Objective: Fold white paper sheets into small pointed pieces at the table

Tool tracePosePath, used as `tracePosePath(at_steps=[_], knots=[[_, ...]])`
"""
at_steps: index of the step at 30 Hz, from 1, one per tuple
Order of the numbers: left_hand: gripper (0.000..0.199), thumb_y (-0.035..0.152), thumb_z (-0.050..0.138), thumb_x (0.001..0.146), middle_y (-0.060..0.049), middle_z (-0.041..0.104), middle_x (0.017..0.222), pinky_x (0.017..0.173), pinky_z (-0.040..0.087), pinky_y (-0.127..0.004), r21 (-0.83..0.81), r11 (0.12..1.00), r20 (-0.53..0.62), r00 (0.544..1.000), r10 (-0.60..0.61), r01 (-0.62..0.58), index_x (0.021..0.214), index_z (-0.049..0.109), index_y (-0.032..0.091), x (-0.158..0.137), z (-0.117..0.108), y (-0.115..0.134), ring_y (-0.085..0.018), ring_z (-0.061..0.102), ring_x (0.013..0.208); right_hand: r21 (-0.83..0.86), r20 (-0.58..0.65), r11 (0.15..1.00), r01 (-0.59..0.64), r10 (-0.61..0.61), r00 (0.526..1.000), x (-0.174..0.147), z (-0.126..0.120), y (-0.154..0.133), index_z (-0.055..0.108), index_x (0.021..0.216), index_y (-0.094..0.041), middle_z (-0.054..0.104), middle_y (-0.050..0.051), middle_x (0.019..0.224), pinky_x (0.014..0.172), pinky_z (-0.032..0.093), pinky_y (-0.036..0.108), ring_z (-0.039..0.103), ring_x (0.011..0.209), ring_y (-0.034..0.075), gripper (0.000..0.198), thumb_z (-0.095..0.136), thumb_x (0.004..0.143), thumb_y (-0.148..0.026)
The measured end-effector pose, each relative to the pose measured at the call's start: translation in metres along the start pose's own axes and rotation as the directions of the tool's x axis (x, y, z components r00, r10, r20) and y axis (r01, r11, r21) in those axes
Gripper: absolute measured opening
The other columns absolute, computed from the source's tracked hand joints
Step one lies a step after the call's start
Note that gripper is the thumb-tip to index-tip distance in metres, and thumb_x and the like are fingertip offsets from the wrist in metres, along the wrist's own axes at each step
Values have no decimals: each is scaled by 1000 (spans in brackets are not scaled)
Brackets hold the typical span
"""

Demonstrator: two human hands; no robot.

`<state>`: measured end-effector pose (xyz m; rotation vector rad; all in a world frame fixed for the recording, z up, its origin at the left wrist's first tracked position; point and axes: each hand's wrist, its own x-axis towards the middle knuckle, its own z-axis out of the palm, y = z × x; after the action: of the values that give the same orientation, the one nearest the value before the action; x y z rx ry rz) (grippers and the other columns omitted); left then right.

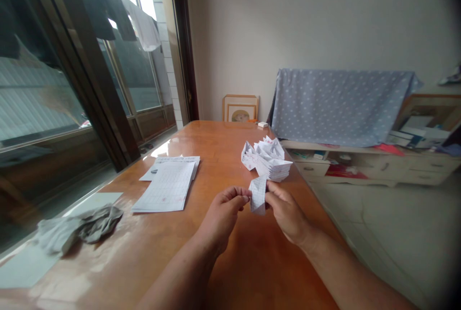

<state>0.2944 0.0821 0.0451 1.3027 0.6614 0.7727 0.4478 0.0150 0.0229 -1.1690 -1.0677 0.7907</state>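
Note:
Between my two hands is a small folded piece of printed paper [258, 195], held up above the wooden table. My left hand [230, 206] pinches its left edge between thumb and fingers. On the opposite edge, my right hand [284, 206] grips it the same way, fingers closed. Just beyond the hands sits a cluster of folded white paper pieces [268, 161], nested together with pointed tips. To the left lies a stack of printed sheets [163, 187], with a small dark object [154, 171] on the sheet behind it.
The wooden table [212, 146] carries crumpled grey cloths [99, 223] and pale sheets at its left edge. A small white box [262, 124] stands at the far end, before framed pictures [240, 108]. Right of the table is a low cabinet [382, 168] below a draped blue cloth [338, 105].

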Motion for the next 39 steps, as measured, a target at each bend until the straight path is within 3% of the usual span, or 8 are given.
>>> tracePosePath(at_steps=[7,12,17,25,33,39], knots=[[12,24,66,78,-4,69,85,72,34,-30,-8,1000,-5,1000,6,-6,85,75,19,3,-1,-2,-17,50,75,263,16,960,-97,97,995,1,2,-1,63,103,-21,66,5,93,67,49,31,57,77,19,29,51,93,-46],[7,24,71,76,-3,66,77,72,38,-29,-26,998,17,998,61,-61,80,70,17,3,2,-3,-18,56,74,174,19,979,-107,106,994,-1,2,-1,64,101,-22,66,4,96,72,50,31,58,82,19,26,68,86,-44],[15,27,75,77,-3,65,77,67,41,-28,15,996,-19,996,90,-90,82,64,18,4,2,-7,-17,58,72,207,38,972,-114,108,993,-2,2,-4,65,101,-23,66,3,95,70,51,30,58,80,18,22,67,87,-39],[16,27,73,80,-3,65,81,70,44,-28,37,990,13,991,132,-133,86,62,17,7,0,-11,-16,59,76,198,28,974,-107,104,994,-2,-1,-5,65,103,-21,65,4,92,68,49,30,58,79,18,22,65,88,-38],[10,24,71,77,-3,66,78,67,44,-27,177,962,18,978,208,-207,83,67,18,10,-1,-14,-17,60,72,195,26,975,-108,105,994,-1,0,-5,65,101,-22,64,2,88,67,49,29,56,76,17,22,64,89,-40],[7,12,61,76,0,62,74,63,41,-25,371,870,28,940,340,-326,78,62,19,13,-4,-20,-15,55,69,139,54,988,-63,56,997,-1,-1,0,63,100,-21,62,0,87,66,47,28,53,73,15,19,61,93,-39]])
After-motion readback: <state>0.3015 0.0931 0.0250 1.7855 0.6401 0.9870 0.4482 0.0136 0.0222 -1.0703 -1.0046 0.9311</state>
